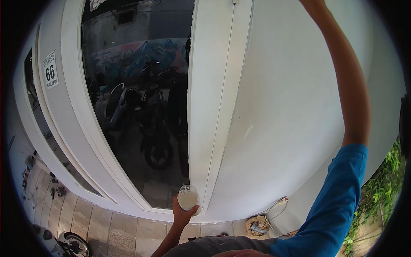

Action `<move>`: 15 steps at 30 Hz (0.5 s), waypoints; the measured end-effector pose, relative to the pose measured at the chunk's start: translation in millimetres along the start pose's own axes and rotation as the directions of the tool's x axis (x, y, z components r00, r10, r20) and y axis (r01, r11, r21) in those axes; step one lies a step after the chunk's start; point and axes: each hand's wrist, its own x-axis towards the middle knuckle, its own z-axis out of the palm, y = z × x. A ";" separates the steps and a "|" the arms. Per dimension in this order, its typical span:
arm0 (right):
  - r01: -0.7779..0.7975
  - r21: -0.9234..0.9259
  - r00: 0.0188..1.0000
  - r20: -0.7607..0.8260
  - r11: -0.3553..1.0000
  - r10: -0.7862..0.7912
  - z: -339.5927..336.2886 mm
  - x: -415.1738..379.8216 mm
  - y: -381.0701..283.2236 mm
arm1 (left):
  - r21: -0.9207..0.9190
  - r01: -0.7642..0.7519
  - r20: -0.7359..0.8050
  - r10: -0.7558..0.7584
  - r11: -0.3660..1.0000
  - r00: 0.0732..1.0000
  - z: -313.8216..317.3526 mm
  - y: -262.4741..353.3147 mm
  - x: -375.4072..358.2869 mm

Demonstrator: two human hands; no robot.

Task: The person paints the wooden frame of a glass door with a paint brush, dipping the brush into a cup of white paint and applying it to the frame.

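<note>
Low in front of me, my left hand (183, 213) is wrapped around a clear cup (188, 200) with white paint-like stuff in it and white smears on its inner wall. The cup is beside the lower corner of a dark glass pane (137, 107) in a white frame (216, 98). My right arm reaches high along the white wall (291, 98). Only the base of my right hand (314, 2) shows at the top edge; its fingers are cut off, so what it holds or touches is hidden.
A cable with a power socket (282, 200) hangs by the wall near a round hole (257, 225) with pipes. Green plants (379, 188) grow at the right. A motorbike wheel (76, 245) and shoes (58, 191) are on the tiled floor (122, 229) at the left.
</note>
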 end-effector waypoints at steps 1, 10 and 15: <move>-0.014 0.006 1.000 0.009 1.000 0.014 2.1 -13.4 5.7 | 0.023 0.004 0.013 -0.004 1.000 1.000 -0.7 1.3 -1.0; -0.382 0.054 0.882 0.320 0.923 0.347 -23.5 -69.3 -50.3 | -0.020 -0.036 0.020 0.037 0.999 0.999 1.7 -4.6 -2.4; -0.410 0.064 0.878 0.299 0.910 0.374 -10.4 -14.1 -30.1 | -0.017 0.003 0.040 -0.003 1.000 0.999 1.1 -15.5 -2.4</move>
